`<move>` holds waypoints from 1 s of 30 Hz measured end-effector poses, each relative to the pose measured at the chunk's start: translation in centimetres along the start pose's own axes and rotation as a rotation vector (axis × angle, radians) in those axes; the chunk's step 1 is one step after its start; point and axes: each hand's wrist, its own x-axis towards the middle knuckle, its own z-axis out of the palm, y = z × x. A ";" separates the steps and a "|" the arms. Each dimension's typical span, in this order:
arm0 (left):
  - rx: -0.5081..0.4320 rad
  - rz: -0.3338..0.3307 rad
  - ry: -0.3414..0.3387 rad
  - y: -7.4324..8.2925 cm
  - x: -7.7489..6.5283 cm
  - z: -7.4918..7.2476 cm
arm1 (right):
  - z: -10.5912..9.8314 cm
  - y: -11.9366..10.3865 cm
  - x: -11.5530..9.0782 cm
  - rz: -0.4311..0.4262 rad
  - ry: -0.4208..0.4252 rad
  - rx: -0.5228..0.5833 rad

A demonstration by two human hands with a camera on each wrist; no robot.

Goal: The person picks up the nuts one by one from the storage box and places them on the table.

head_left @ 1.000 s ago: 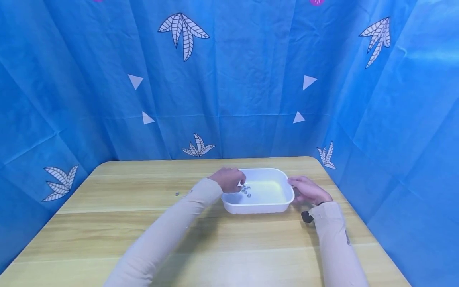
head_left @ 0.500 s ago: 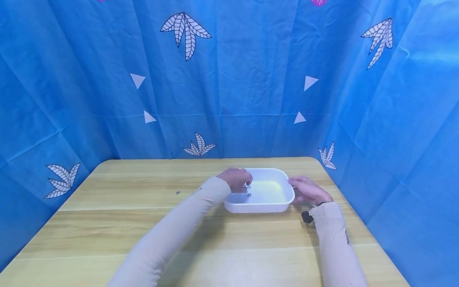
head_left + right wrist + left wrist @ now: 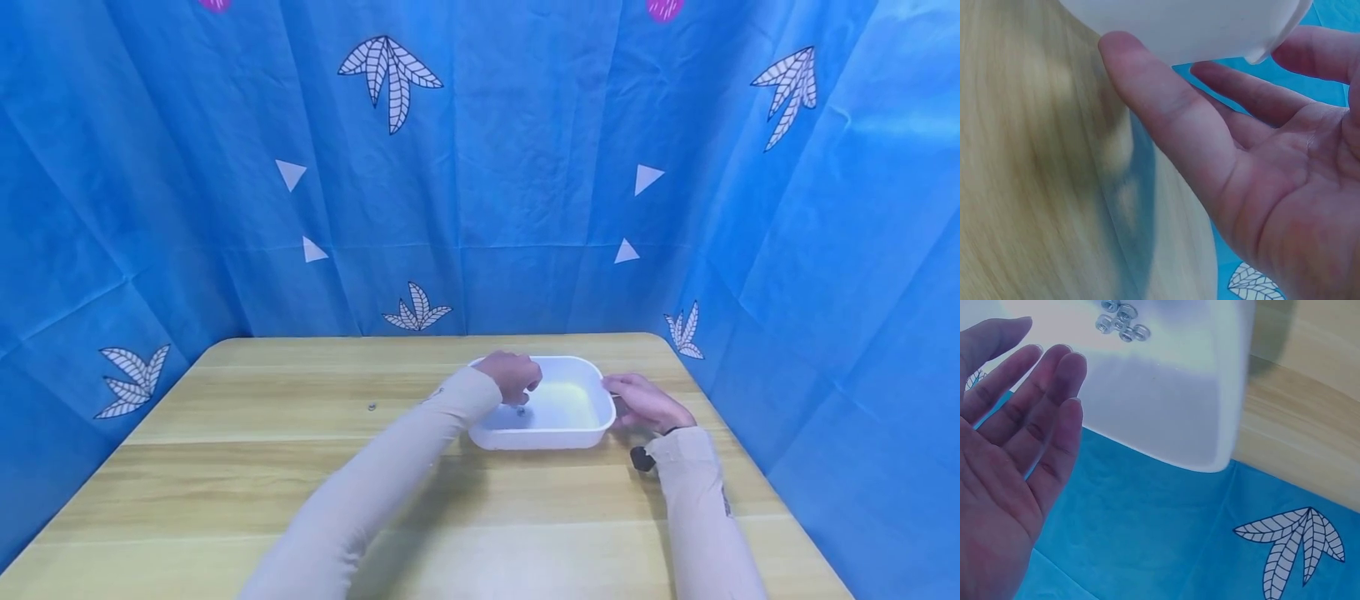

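Note:
A white plastic tray (image 3: 547, 439) is near the back of the table. Over its left part hovers my left hand (image 3: 512, 377), fingers loosely bent; in the left wrist view that hand (image 3: 1016, 425) shows its palm, with nothing held. Several small metal nuts (image 3: 1125, 312) lie together on the tray floor, mostly hidden behind the left hand in the head view, where one nut (image 3: 521, 411) shows. My right hand (image 3: 643, 402) grips the tray's right end, the thumb (image 3: 1154, 94) against its wall and a fingertip at the rim.
One more small nut (image 3: 371, 407) lies on the wooden table (image 3: 225, 467), left of the tray. A blue curtain (image 3: 525, 183) with white leaf prints surrounds the table's back and sides. A black object (image 3: 642, 459) sits at the right wrist.
My left hand has moved right, further over the tray, and now covers most of the nuts in the head view. The right hand keeps its grip in place.

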 end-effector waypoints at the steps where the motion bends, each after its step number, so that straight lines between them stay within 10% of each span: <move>1: -0.001 -0.005 -0.009 0.0 0.2 0.1 | 0.0 0.0 0.0 0.001 0.000 0.002; 30: -0.039 -0.045 -0.003 1.3 0.2 1.5 | 0.1 0.2 0.2 0.018 0.011 0.009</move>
